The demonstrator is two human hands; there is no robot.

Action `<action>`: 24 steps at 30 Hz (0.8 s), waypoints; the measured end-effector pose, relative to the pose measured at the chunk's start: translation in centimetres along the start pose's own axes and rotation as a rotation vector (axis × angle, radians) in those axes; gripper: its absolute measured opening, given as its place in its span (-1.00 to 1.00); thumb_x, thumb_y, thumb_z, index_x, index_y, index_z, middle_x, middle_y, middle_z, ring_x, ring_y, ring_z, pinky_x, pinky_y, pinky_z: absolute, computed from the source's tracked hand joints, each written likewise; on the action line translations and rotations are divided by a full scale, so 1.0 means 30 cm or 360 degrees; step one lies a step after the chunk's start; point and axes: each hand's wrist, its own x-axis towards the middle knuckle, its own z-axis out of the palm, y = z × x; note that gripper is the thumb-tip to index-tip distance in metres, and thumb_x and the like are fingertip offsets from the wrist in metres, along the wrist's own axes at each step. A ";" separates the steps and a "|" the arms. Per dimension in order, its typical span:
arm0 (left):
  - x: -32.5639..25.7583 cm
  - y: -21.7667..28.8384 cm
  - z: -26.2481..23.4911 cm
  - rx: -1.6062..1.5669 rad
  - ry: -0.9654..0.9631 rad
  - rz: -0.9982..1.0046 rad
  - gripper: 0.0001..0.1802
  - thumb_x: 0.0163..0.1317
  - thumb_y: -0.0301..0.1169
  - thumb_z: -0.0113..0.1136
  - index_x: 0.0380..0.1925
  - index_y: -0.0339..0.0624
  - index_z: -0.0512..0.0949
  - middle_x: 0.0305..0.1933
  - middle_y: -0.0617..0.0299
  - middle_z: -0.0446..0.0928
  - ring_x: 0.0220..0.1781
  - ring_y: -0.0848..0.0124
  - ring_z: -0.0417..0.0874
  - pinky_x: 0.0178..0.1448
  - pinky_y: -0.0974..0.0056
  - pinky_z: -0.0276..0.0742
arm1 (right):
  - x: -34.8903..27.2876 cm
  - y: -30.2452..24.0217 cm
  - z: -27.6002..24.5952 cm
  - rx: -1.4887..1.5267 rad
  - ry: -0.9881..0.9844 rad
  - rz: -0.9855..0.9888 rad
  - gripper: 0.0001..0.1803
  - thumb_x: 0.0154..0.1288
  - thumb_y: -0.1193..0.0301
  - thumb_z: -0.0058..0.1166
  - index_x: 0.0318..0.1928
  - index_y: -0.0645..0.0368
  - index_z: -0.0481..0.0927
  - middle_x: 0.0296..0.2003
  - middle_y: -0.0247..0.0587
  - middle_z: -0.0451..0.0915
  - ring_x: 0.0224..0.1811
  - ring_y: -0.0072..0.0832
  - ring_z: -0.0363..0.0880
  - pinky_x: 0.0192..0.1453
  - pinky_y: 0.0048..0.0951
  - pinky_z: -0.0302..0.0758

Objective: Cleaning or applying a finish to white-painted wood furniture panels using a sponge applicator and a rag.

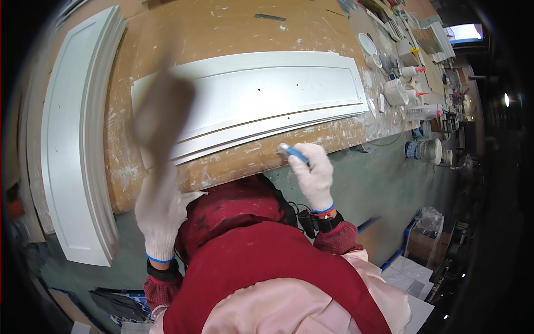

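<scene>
My right hand (314, 175), in a white knit glove, is closed around a small blue-handled tool (296, 155) with a pale tip. It is just off the near edge of the workbench (239, 161). My left hand (158, 217), gloved too, is smeared by motion at the bench edge. A blurred brown-grey object (165, 108) rises in front of it, its kind unclear, and I cannot tell whether the hand grips it. Beside that hand a whitish scrap (193, 197) sticks out. Between and beyond my hands lies a white framed panel (245, 89) with several small dark holes, stacked on another.
A stack of long white panels (72, 139) stands along the left side of the bench. A dark flat strip (270, 18) lies at the back. On the right are tubs (395, 92), glue bottles (425, 112) and a paint bucket (424, 150). A cardboard box (427, 245) is on the floor.
</scene>
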 end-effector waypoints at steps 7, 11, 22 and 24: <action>0.109 0.038 0.044 0.0285 -0.0191 -0.0204 -0.47 0.09 -0.43 0.23 0.13 -0.14 0.47 0.17 0.09 0.42 0.08 0.14 0.57 0.07 0.18 0.54 | 0.011 0.141 0.016 0.0275 0.0447 0.0399 -0.74 0.23 0.37 0.20 -0.14 0.26 0.58 -0.25 -0.17 0.57 -0.24 -0.39 0.55 -0.10 -0.39 0.49; 0.149 0.061 0.041 0.0486 -0.0439 -0.0304 -0.40 0.09 -0.41 0.23 0.20 -0.11 0.39 0.24 0.11 0.35 0.08 0.12 0.57 0.05 0.12 0.55 | 0.047 0.143 0.043 0.0307 0.0510 0.0357 -0.74 0.23 0.35 0.21 -0.15 0.24 0.59 -0.26 -0.16 0.58 -0.25 -0.38 0.55 -0.11 -0.39 0.49; 0.181 0.045 0.077 0.0640 -0.0418 -0.0271 -0.42 0.14 -0.36 0.19 0.22 -0.05 0.37 0.26 0.13 0.34 0.03 0.07 0.60 0.01 0.09 0.57 | 0.088 0.073 0.075 0.0070 0.0439 -0.0017 -0.77 0.22 0.32 0.23 -0.20 0.19 0.60 -0.36 -0.14 0.54 -0.37 -0.32 0.54 -0.26 -0.34 0.49; 0.177 0.045 0.071 0.0585 -0.0452 -0.0298 -0.42 0.15 -0.35 0.18 0.23 -0.05 0.37 0.26 0.13 0.34 0.03 0.07 0.60 0.01 0.08 0.57 | 0.093 0.078 0.084 0.0063 0.0448 -0.0039 -0.78 0.22 0.32 0.24 -0.21 0.19 0.60 -0.36 -0.14 0.53 -0.38 -0.31 0.54 -0.27 -0.33 0.49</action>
